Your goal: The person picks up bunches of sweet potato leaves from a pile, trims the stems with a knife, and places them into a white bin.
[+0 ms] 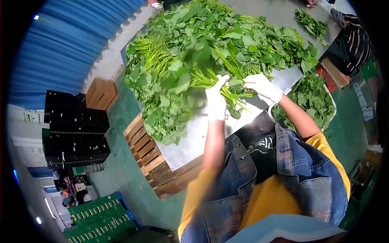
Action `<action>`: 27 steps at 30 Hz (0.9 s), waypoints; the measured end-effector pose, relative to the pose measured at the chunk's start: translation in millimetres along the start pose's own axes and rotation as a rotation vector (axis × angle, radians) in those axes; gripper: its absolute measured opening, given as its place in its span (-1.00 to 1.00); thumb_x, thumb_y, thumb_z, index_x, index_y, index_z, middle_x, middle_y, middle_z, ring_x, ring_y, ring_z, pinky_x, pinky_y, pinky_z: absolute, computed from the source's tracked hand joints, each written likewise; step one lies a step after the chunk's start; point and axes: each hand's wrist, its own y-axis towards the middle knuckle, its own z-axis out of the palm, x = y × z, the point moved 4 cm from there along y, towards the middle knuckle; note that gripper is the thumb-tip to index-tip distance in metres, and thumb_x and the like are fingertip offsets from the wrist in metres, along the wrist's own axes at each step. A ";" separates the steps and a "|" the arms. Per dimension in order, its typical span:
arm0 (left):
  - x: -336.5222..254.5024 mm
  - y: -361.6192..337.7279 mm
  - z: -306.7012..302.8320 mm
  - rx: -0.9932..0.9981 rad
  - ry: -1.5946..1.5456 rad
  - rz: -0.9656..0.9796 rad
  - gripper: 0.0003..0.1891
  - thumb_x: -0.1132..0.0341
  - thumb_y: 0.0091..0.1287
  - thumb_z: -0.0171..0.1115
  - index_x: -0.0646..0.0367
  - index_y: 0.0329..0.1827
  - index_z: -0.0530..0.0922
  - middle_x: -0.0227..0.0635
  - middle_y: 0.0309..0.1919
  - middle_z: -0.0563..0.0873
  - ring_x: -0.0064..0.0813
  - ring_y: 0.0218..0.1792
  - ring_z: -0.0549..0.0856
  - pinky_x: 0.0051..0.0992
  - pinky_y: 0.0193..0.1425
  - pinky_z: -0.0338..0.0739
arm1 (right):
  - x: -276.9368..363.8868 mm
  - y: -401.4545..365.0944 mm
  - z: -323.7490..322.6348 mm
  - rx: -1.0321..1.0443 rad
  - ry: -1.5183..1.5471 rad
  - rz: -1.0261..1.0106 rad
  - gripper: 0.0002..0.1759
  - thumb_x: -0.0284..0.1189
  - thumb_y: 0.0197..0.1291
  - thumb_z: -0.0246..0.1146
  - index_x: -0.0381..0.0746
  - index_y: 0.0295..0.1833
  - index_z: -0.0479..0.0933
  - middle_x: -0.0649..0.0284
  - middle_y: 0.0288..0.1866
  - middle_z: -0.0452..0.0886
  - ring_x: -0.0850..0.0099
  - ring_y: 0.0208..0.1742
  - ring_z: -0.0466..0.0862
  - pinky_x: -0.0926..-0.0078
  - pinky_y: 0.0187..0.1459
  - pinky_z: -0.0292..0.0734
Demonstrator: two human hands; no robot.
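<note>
a: hands?
b: left hand [216, 103] in a white glove, fingers curled round the stems of a bunch of greens [197, 77], thumb pointing up. right hand [262, 86] gloved too, fingers closed on the same stems, just beside the left.
a: where's the bunch?
b: held over the near edge of the metal table [190, 146]. stem ends point toward the person, leaves toward the big pile of greens [210, 36]. the leaf end is motion-blurred, so can't tell if it touches the pile.
a: rest of the table?
b: the pile covers most of it. smaller heap of greens [311, 24] at the far corner, well apart from the pile. another person's striped sleeve [354, 38] is beside that corner.
a: around the table?
b: white basket [330, 97] full of greens on the person's right, beside the table edge. wooden pallet [148, 156] under the table's left side. cardboard box [101, 93] and a stack of black crates [77, 129] further left on the green floor [121, 178]. green crates [99, 214] below those in view.
</note>
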 end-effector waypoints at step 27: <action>30.1 -26.4 40.4 0.096 0.097 0.060 -0.80 0.59 0.03 0.34 0.32 -0.27 0.55 -0.37 -0.40 0.62 -0.58 -0.45 0.57 -0.57 -0.31 0.49 | -13.9 -20.1 -1.6 -0.347 0.804 0.035 -0.80 -0.41 0.18 0.23 -0.35 -0.21 0.59 0.29 -0.33 0.63 0.55 -0.32 0.58 0.64 -0.24 0.47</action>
